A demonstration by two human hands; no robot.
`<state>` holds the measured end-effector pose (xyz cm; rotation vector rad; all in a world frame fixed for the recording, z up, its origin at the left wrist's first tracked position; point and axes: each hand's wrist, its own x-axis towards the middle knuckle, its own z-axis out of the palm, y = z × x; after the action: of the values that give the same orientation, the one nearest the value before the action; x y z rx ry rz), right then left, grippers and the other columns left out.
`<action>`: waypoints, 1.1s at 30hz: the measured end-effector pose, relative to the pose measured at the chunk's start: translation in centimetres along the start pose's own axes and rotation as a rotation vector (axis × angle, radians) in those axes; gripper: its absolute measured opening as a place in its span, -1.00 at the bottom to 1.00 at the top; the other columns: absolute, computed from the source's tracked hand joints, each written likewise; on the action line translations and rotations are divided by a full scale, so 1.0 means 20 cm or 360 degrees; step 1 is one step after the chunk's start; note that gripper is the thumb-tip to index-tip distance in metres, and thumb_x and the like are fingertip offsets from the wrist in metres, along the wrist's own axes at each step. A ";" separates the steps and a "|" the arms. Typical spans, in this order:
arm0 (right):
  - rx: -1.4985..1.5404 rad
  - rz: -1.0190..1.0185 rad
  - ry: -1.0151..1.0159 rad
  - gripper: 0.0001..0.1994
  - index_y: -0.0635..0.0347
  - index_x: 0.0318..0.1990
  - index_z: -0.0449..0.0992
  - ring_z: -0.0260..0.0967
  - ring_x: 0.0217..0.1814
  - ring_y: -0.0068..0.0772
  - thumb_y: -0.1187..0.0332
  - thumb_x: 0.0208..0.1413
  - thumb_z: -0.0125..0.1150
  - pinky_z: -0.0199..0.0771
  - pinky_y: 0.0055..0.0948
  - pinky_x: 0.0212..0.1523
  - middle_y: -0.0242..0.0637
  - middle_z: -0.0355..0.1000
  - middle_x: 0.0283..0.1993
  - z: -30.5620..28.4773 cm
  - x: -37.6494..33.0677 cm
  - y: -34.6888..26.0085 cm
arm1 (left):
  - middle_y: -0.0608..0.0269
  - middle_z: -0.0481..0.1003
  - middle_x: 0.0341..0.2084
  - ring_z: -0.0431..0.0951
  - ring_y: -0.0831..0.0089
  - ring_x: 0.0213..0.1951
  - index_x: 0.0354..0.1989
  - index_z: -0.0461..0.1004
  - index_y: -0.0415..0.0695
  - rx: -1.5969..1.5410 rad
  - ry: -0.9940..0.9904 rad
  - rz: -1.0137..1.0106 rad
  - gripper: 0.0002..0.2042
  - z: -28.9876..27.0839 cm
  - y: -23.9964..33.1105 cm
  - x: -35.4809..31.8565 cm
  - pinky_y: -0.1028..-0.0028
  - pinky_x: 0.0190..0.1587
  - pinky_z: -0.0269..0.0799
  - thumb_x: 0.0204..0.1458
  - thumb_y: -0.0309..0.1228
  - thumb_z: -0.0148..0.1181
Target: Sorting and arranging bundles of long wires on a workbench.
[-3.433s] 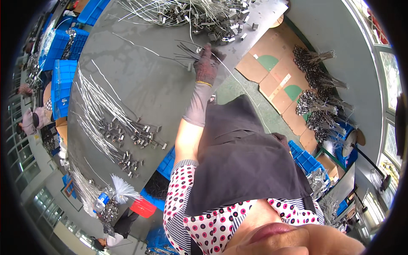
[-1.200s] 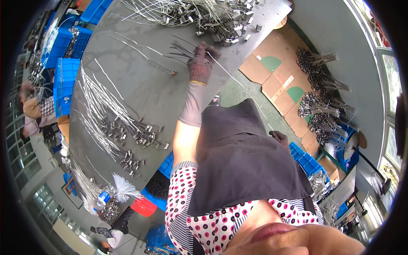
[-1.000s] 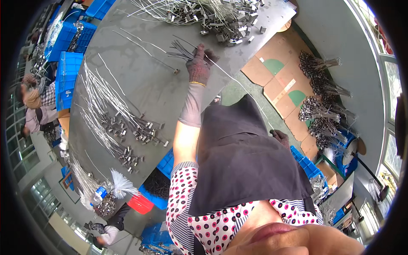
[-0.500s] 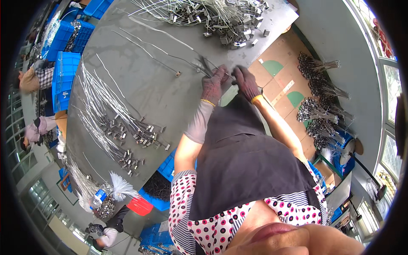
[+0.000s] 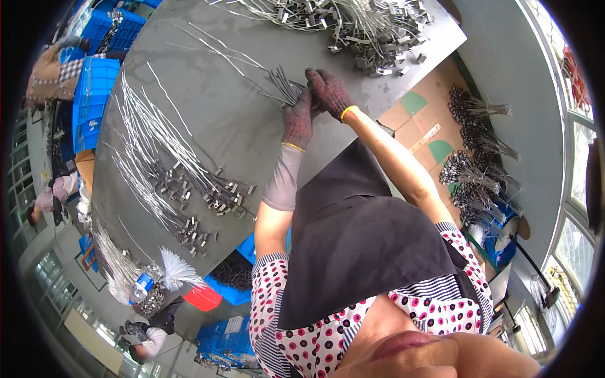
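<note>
Both gloved grips closed on a small bundle of thin metal rods: left hand clenched under its near end, right hand pinched just beside it. Half a second earlier the hands were nearer the desk edge; now pushed forward, bundle gathered. Bundle held at fingertips, fanning away. Wire heaps beyond, well apart.
</note>
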<state>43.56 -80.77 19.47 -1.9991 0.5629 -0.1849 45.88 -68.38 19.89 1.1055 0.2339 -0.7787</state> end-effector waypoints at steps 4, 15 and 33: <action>0.0550 0.0662 -0.0415 -0.37 0.29 0.04 0.45 0.37 -0.56 -0.48 -0.20 0.26 -0.08 0.40 -0.47 -0.59 -0.13 0.55 -0.24 -0.08 -0.08 -0.15 | 0.21 0.58 -0.35 0.58 0.49 -0.32 -0.23 0.58 -0.22 0.0365 0.0172 0.0155 -0.70 -0.14 0.09 0.08 0.41 -0.21 0.53 0.24 -0.20 0.08; 0.0533 0.0842 -0.0476 -0.25 0.37 -0.05 0.47 0.52 -0.44 -0.31 -0.31 0.25 -0.20 0.55 -0.35 -0.50 0.00 0.56 -0.25 -0.07 0.02 -0.17 | 0.15 0.59 -0.43 0.61 0.38 -0.36 -0.25 0.58 -0.26 0.0655 -0.0086 0.0234 -0.70 -0.08 0.08 0.15 0.39 -0.21 0.50 0.21 -0.24 0.07; -0.0981 0.0521 0.0237 -0.60 0.29 -0.20 0.62 0.51 -0.01 0.18 0.13 -0.05 0.16 0.49 -0.04 0.03 0.24 0.51 -0.12 -0.25 0.68 0.04 | 0.29 0.53 -0.38 0.51 0.49 -0.50 -0.09 0.54 -0.12 -0.0320 0.0040 -0.0073 -0.71 -0.36 0.14 -0.07 0.41 -0.46 0.50 0.24 -0.16 0.12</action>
<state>53.46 -91.27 19.71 -2.4506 1.1379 0.0526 48.07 -60.79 19.28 0.9230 0.3521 -0.7649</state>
